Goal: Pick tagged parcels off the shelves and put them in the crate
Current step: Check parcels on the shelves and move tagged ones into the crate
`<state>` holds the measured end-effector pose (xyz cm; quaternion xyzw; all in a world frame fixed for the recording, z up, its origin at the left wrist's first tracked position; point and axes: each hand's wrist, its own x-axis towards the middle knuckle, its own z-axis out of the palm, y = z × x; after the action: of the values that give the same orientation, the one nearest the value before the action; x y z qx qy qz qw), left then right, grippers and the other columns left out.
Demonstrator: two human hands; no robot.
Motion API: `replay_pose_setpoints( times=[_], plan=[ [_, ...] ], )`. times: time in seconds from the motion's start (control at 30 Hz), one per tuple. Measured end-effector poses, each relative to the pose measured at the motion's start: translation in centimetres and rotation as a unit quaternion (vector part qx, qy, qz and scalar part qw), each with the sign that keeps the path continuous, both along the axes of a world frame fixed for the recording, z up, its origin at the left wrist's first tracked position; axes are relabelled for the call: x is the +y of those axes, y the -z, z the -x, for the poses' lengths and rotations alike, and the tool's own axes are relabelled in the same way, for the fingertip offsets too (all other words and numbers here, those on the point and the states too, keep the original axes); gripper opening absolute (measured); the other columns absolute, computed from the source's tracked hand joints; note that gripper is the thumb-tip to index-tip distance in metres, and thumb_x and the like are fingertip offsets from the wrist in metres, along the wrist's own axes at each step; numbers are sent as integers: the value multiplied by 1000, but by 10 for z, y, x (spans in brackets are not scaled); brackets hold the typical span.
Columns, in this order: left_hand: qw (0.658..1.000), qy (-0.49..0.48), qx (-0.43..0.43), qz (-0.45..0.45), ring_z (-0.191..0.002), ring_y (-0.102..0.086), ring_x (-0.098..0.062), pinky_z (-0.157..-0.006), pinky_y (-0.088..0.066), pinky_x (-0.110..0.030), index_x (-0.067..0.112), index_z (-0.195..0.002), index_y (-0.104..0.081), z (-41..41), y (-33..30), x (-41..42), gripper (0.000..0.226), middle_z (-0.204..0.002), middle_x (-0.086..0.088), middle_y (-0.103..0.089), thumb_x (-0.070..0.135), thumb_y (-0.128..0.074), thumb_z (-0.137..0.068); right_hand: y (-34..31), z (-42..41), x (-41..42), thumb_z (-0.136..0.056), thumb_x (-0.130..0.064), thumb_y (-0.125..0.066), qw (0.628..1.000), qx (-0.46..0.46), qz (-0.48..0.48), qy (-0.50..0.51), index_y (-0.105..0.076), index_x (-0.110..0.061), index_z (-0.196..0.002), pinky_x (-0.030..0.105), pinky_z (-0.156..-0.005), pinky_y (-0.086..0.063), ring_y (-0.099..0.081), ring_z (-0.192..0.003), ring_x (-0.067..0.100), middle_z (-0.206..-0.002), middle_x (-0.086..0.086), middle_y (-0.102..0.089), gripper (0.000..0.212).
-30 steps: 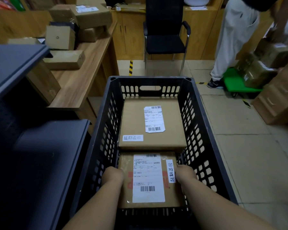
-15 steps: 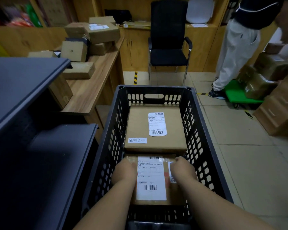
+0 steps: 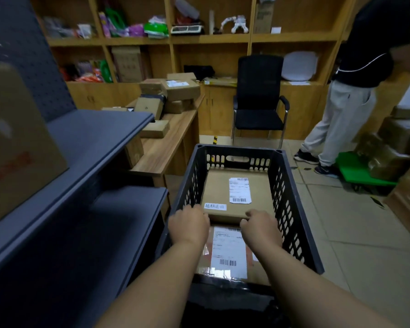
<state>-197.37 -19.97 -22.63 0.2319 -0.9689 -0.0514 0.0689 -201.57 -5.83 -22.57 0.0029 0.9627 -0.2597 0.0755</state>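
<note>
A black slatted crate stands in front of me with two tagged cardboard parcels lying flat inside. The far parcel carries a white shipping label and a handwritten tag. The near parcel lies lower, label up, partly hidden by my arms. My left hand and right hand hover over the gap between the parcels, fingers loosely curled and holding nothing. The right fingertips are at the far parcel's near edge.
Dark grey shelves run along my left, with a blurred cardboard box on the upper one. Beyond is a wooden desk with several boxes, a black chair, a standing person and a green trolley loaded with parcels.
Both hands let go of the near parcel, now lying in the crate, and rose forward toward the far parcel's edge. The view tilted upward.
</note>
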Motion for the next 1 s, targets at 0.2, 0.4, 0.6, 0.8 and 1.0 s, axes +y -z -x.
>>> replay_pose_setpoints(
  times=[0.2, 0.4, 0.6, 0.8, 1.0],
  plan=[
    [998, -38, 51, 10, -99, -58, -26, -73, -36, -33, 16, -104, -60, -28, -38, -9, 29, -107, -6, -63, 35, -41, -95, -33, -8, -14, -89, -20, -42, 998, 38, 18, -45, -54, -25, -131, 37, -88, -47, -44, -118, 26, -127, 3, -56, 44],
    [990, -114, 72, 38, -103, -58, -27, -80, -41, -35, 16, -107, -59, -57, -59, -9, 29, -111, -6, -62, 35, -40, -95, -61, -10, -27, -88, -17, -43, 990, 44, 58, -123, -55, -25, -129, 40, -95, -45, -44, -120, 27, -126, 5, -57, 42],
    [972, -218, 76, 48, -104, -56, -27, -80, -40, -36, 16, -110, -59, -96, -74, 20, 30, -112, -7, -60, 34, -39, -97, -83, -22, -14, -92, -26, -46, 965, 86, 76, -238, -59, -23, -124, 40, -87, -49, -53, -109, 29, -124, 6, -59, 35],
    [948, -303, 73, 65, -100, -56, -28, -75, -36, -36, 13, -106, -60, -152, -79, 54, 31, -109, -8, -61, 35, -41, -96, -95, -61, -4, -93, -28, -41, 929, 115, 55, -348, -56, -24, -128, 39, -87, -48, -47, -117, 30, -130, 4, -55, 38],
    [909, -401, 64, 88, -95, -57, -27, -70, -31, -33, 13, -103, -60, -232, -83, 79, 30, -104, -7, -63, 36, -41, -97, -102, -121, -5, -95, -30, -43, 882, 102, 78, -454, -51, -24, -134, 44, -95, -45, -38, -128, 31, -140, 3, -47, 40]
  ],
)
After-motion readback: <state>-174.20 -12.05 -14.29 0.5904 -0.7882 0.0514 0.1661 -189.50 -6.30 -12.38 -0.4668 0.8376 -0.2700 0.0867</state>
